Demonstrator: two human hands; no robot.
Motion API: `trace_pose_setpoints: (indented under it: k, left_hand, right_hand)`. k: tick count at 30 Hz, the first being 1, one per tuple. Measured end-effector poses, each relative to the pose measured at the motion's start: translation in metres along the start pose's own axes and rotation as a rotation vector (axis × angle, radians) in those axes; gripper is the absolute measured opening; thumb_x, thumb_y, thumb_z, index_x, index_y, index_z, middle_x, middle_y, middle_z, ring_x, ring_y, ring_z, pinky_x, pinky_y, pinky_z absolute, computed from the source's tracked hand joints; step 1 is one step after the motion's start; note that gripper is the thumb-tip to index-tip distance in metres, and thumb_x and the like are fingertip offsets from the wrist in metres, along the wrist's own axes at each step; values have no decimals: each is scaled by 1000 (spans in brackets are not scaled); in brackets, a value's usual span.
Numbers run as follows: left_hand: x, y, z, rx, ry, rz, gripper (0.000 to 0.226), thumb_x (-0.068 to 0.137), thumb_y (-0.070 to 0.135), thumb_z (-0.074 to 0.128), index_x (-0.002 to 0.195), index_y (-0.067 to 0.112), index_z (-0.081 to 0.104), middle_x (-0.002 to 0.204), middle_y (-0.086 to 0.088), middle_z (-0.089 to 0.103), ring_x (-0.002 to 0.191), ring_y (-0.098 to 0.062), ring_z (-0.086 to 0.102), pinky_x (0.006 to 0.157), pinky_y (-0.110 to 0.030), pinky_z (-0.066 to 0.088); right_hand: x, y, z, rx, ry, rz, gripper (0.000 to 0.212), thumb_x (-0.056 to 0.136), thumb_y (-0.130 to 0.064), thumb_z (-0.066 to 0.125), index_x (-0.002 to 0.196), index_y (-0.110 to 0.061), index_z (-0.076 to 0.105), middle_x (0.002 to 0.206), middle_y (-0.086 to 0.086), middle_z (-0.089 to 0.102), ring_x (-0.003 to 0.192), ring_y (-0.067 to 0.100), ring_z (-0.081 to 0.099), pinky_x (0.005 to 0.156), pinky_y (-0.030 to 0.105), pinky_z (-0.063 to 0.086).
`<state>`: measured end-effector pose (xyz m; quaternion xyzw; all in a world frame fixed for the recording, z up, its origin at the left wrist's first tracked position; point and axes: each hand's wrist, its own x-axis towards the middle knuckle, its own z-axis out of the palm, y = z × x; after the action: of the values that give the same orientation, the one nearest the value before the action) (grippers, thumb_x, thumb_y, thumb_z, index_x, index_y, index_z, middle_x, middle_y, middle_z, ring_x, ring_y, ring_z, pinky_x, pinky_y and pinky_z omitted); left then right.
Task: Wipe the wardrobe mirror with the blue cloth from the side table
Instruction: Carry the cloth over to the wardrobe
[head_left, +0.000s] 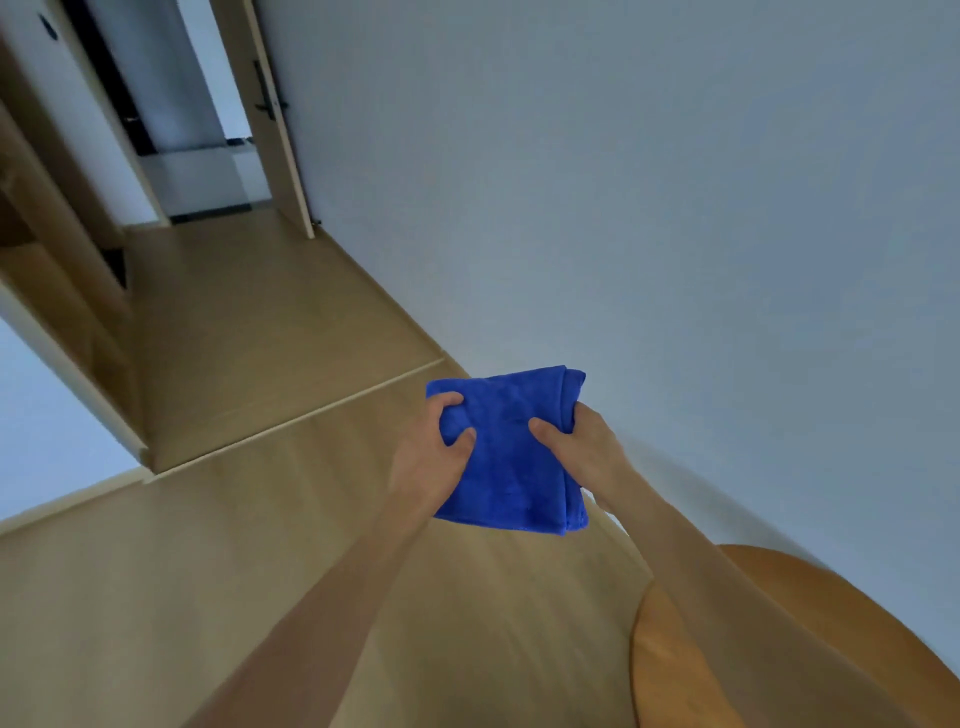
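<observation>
The left hand (434, 452) reaches in from 7 o'clock, its grip pinching the left edge of the folded blue cloth (511, 467). The cloth is held in the air above the floor (260, 571), its long axis roughly 12 to 6 o'clock. The right hand (584, 449) pinches the right edge, and its forearm crosses the round counter (670, 675) at 5 o'clock.

Left hand (434, 447) and right hand (584, 447) both grip folded blue cloth (506, 457) between them, round wooden table (831, 649) below right hand.

Tilted head-worn view down at floor (156, 571).
</observation>
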<state>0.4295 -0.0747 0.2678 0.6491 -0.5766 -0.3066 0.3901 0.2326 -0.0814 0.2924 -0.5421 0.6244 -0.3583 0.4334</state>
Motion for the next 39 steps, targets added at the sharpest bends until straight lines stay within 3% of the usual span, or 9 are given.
trace_pose_setpoints:
  k: [2,5,7,12,14,18,30,39]
  left_hand:
    - [2,-13,-33,-16,68,-26,40,96,28,62,135,36,52,109,23,57,87,10,53,70,-11,37]
    - [4,-28,-70,-17,158,-65,40,97,28,61,135,35,53,118,16,58,87,10,53,70,-11,37]
    - [2,-38,-95,-21,225,-93,39,96,29,62,134,35,53,117,14,60,86,6,56,68,-12,38]
    - [1,-59,-147,-20,361,-146,39,96,29,62,133,35,53,125,13,58,100,-6,55,77,-20,40]
    - [1,-66,-164,-11,404,-161,38,96,28,63,133,35,53,127,11,58,101,-7,55,77,-19,41]
    - [9,-79,-187,-12,485,-200,37,97,26,62,132,32,53,131,5,58,110,-14,58,92,-30,47]
    - [116,-89,-198,-11,606,-292,35,98,27,61,132,33,51,132,3,56,108,-14,58,84,-25,44]
    - [189,-97,-186,-37,619,-319,34,99,28,61,131,35,51,133,4,54,110,-15,57,89,-30,49]
  right_hand:
    - [7,-20,31,-25,-67,-45,25,94,-29,62,117,-22,59,108,-4,69,98,18,67,87,40,56]
    - [17,-47,67,-47,-150,-121,15,94,-31,61,108,-31,58,101,-11,69,94,13,67,71,28,53]
    - [21,-64,91,-65,-209,-178,17,94,-33,60,111,-35,57,103,-15,68,93,8,66,71,25,51]
    - [30,-98,147,-77,-322,-246,10,95,-30,60,105,-28,61,100,-3,72,90,15,69,85,42,58]
    - [33,-110,167,-81,-372,-276,13,95,-27,59,108,-24,62,100,-1,72,91,17,69,87,45,58]
    - [50,-127,200,-113,-472,-279,23,95,-29,57,113,-16,61,105,10,72,96,28,69,91,54,55]
    - [178,-164,244,-158,-596,-327,14,94,-35,58,103,-25,61,97,-1,72,88,19,69,89,49,56]
    - [260,-169,255,-157,-629,-283,18,96,-33,58,106,-18,61,104,10,72,95,28,69,92,54,54]
